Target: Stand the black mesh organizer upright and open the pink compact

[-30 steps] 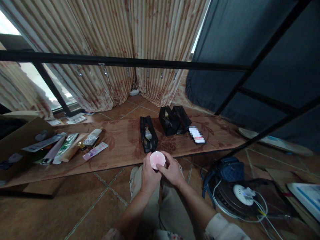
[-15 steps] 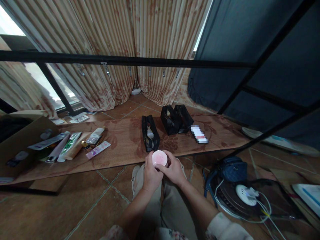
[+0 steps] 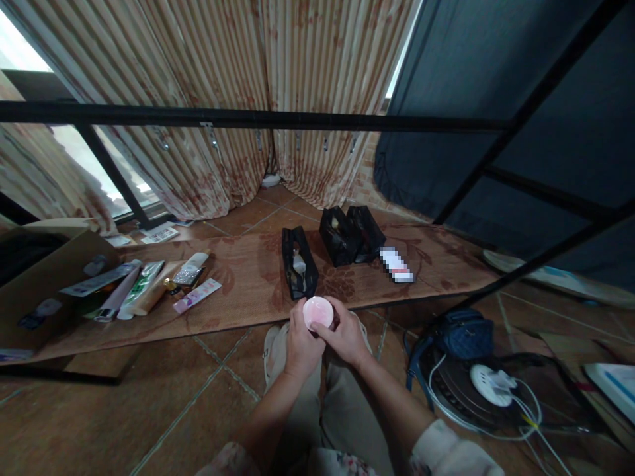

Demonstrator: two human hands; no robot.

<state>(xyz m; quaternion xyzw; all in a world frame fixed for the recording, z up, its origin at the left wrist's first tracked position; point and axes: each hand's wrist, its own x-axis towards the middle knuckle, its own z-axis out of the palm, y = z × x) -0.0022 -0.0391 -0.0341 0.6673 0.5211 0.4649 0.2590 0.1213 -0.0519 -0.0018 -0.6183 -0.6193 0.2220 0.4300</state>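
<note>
Between my two hands is a small round jar (image 3: 318, 312), pale pink on its face with a white rim, tilted toward me. My left hand (image 3: 303, 347) wraps its left side with closed fingers. My right hand (image 3: 346, 336) grips the other side, its thumb lying over the lower edge. Just beyond the jar stands a black mesh pouch (image 3: 308, 268), open at the top, with a small clear bottle (image 3: 298, 263) inside. Farther off, two more black pouches stand side by side, the nearer pouch (image 3: 339, 241) touching the other pouch (image 3: 366, 231). My fingers hide the jar's underside.
On the cloth-covered bench (image 3: 248, 291), several cosmetic tubes (image 3: 141, 289) lie at left by a cardboard box (image 3: 62, 277). A phone (image 3: 395, 264) lies right of the pouches. A black rail (image 3: 297, 120) crosses ahead. At right are a blue bag (image 3: 466, 334) and a power strip (image 3: 491, 385) with cables.
Both hands keep the same hold on the jar. The whole view has shifted very slightly; nothing on the bench has moved.
</note>
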